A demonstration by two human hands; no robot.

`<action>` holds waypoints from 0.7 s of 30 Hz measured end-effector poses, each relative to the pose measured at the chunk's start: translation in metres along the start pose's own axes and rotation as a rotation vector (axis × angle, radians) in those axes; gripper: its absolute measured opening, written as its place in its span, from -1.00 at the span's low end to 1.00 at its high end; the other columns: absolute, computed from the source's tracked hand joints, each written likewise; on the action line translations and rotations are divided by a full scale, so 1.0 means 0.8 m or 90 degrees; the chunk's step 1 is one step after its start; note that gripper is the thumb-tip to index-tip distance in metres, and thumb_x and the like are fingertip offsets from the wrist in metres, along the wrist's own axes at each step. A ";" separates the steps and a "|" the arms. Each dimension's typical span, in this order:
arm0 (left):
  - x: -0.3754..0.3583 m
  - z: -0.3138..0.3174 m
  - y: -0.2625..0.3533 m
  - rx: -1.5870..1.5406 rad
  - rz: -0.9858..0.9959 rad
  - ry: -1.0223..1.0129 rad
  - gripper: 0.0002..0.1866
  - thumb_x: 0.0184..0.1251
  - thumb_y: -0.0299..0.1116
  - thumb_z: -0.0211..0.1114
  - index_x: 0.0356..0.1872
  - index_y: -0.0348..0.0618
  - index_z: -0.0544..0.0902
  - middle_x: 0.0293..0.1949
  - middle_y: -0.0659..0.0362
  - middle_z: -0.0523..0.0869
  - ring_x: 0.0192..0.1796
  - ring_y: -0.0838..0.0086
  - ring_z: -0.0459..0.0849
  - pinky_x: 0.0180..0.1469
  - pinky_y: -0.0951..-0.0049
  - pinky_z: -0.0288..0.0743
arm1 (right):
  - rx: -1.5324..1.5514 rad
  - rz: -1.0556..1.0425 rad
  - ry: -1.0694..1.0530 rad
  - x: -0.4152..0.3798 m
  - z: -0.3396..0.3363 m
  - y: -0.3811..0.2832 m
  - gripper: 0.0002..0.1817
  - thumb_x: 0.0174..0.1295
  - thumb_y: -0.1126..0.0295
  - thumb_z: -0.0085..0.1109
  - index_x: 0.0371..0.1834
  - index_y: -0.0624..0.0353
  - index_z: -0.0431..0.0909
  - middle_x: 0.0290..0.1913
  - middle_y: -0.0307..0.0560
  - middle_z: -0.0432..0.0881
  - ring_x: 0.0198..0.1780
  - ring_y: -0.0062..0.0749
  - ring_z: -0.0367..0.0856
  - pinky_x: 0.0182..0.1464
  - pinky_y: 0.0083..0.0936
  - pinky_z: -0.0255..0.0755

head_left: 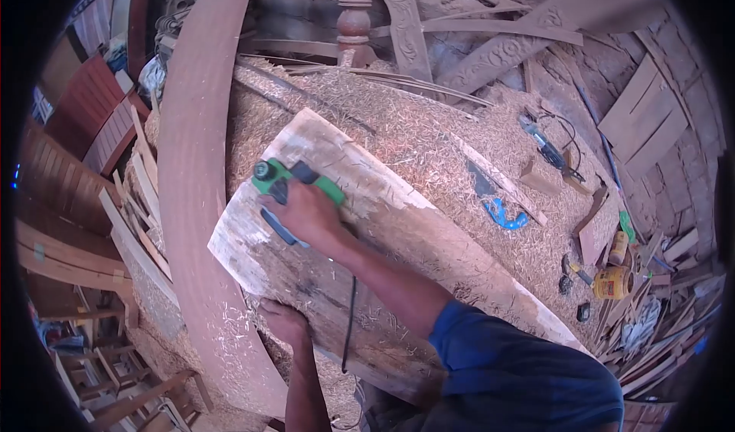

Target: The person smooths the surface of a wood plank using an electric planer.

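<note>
A green electric planer (329, 190) rests on the upper left part of a wide wooden board (383, 241), and my right hand (302, 211) is wrapped round its handle. The board's left end and upper edge look pale, while its middle is darker and rough. A black cord (351, 325) runs down across the board below the planer. My left hand (284, 322) lies at the board's lower left edge with its fingers against the wood; how they are bent is hard to make out.
A long curved plank (200, 126) stretches along the left. Shavings surround a blue-handled saw (505, 214), a power tool (547, 150) and a wood block (540, 178) on the right. A yellow container (612, 283) sits farther right. Carved wood pieces (406, 26) stand at the back.
</note>
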State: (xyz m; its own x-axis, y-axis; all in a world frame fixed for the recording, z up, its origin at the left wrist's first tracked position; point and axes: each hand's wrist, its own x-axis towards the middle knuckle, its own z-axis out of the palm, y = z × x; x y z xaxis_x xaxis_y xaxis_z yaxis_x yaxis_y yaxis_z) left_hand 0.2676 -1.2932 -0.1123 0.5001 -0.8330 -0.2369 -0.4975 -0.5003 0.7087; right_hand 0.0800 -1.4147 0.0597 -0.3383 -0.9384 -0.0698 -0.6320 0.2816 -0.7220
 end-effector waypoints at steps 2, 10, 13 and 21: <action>-0.003 -0.001 0.005 -0.013 0.013 0.008 -0.24 0.81 0.15 -0.29 0.38 -0.49 0.47 0.14 -0.53 0.68 0.17 -0.49 0.63 0.21 -0.28 0.43 | 0.021 -0.010 0.007 0.025 0.009 -0.011 -0.34 0.40 -0.22 0.38 -0.08 0.32 0.68 -0.18 0.29 0.82 -0.07 0.22 0.85 0.00 0.07 0.70; -0.005 -0.003 0.011 -0.026 0.029 0.022 -0.22 0.81 0.15 -0.27 0.41 -0.50 0.48 0.20 -0.53 0.66 0.21 -0.47 0.62 0.25 -0.24 0.43 | 0.106 -0.044 0.040 0.123 0.050 -0.054 -0.39 0.39 -0.17 0.40 -0.29 0.31 0.73 -0.17 0.30 0.83 -0.10 0.20 0.86 -0.04 0.06 0.70; -0.007 -0.005 0.012 -0.029 0.025 0.011 -0.23 0.81 0.14 -0.27 0.41 -0.50 0.49 0.20 -0.52 0.66 0.21 -0.47 0.62 0.26 -0.23 0.43 | 0.101 -0.032 0.035 0.130 0.048 -0.058 -0.39 0.40 -0.17 0.38 -0.26 0.31 0.75 -0.17 0.26 0.84 -0.10 0.17 0.87 -0.05 0.03 0.70; -0.001 -0.004 0.003 -0.012 0.039 0.025 -0.29 0.81 0.15 -0.28 0.32 -0.38 0.51 0.08 -0.51 0.71 0.12 -0.51 0.64 0.19 -0.30 0.44 | -0.054 0.032 -0.021 -0.068 -0.063 0.067 -0.32 0.39 -0.30 0.34 0.07 0.20 0.71 -0.14 0.18 0.85 -0.07 0.10 0.87 -0.01 0.01 0.71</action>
State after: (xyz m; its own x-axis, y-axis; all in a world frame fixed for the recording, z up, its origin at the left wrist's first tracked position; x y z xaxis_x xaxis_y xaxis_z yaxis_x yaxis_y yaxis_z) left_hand 0.2683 -1.2928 -0.1085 0.4963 -0.8519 -0.1670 -0.5152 -0.4438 0.7332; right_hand 0.0297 -1.3390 0.0594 -0.3491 -0.9282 -0.1287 -0.6723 0.3438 -0.6556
